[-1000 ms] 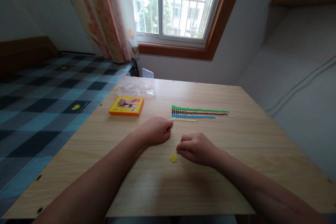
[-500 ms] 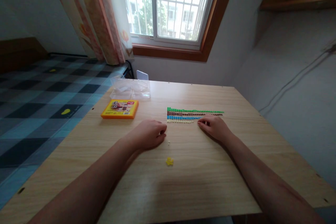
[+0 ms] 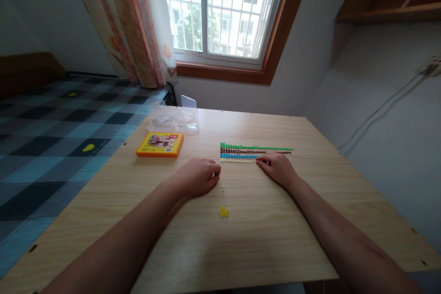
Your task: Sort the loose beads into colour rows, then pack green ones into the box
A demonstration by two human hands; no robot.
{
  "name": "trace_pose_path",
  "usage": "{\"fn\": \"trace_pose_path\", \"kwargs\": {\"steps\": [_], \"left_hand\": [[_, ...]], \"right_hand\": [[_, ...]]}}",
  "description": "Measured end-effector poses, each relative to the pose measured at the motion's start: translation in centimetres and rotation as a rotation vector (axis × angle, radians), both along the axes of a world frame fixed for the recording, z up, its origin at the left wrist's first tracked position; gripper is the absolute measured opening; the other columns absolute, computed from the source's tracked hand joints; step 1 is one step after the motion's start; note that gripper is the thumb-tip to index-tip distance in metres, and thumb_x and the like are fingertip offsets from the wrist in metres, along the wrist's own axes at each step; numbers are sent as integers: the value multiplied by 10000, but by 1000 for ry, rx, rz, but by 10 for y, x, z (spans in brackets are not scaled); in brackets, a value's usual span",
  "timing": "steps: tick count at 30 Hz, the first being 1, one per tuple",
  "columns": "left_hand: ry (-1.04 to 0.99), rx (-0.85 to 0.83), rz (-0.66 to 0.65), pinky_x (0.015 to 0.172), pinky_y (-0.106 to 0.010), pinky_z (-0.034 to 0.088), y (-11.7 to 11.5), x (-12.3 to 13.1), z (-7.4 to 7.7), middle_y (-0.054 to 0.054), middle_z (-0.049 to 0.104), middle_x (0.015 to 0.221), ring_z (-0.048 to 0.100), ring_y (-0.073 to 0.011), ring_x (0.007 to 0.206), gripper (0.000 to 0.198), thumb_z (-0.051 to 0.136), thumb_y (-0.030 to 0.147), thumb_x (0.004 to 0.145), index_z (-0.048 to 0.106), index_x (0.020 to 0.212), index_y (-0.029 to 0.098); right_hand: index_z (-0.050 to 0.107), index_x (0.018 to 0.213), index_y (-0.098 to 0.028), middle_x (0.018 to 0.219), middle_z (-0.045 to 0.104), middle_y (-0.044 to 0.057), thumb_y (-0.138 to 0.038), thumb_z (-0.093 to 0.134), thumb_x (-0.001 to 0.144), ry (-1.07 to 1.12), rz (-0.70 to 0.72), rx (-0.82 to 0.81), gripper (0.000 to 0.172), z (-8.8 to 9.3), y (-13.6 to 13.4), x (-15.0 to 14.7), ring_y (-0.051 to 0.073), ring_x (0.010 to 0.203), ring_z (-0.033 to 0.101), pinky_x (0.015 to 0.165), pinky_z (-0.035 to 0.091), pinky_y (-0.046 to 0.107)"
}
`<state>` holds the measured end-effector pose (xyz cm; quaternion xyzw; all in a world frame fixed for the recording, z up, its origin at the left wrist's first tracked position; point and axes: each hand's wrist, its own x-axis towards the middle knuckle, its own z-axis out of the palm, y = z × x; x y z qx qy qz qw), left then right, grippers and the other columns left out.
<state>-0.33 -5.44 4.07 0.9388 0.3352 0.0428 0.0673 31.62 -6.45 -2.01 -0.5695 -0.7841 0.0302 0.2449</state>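
Note:
Rows of tiny pieces lie side by side on the table: a green row (image 3: pixel 241 147), a dark brown row (image 3: pixel 234 151), a blue row (image 3: pixel 237 156) and a cream row (image 3: pixel 234 161). At the right end of the cream row, my right hand (image 3: pixel 277 166) rests with thumb and forefinger pinched; anything between the fingertips is too small to name. My left hand (image 3: pixel 197 176) lies on the table left of the rows, its fingers curled closed, their inside hidden. Two or so loose cream pieces (image 3: pixel 223 189) lie near it, and a small yellow pile (image 3: pixel 223 212) is closer to me.
An orange and yellow flat box (image 3: pixel 160 144) sits on the left of the wooden table (image 3: pixel 262 239). Behind it stands a clear plastic container (image 3: pixel 172 118) with its lid up. A bed with a checked cover (image 3: pixel 86 119) adjoins on the left, and a window is beyond.
My right hand has shifted slightly left along the cream row. My left hand stays in about the same place. The whole view has tilted slightly.

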Motion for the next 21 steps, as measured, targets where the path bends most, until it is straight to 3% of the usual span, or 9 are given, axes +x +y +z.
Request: {"fn": "trace_pose_path", "kwargs": {"steps": [9,14,21], "left_hand": [[-16,-27,12,657,-302,416,0,-1,0,-50,706,852,622,-192,752,185,521,245,878,681,795,201],[-122,-177,-38,691,-269,434,2,-2,-4,-19,729,851,633,-170,778,173,567,181,815,735,840,215],[-182,-410,-51,612,-231,407,4,0,-6,2,695,770,587,-135,682,190,620,174,732,770,843,208]], "right_hand": [[793,944,-241,934,768,44,-307,609,927,19,-1,2,196,1,-1,1,196,814,686,738,507,305],[783,923,-197,878,748,73,-291,616,924,117,21,84,191,9,-11,-7,197,772,665,723,503,315],[766,958,-216,875,724,63,-244,584,962,131,395,48,183,16,-41,-60,165,784,649,703,481,277]]}}
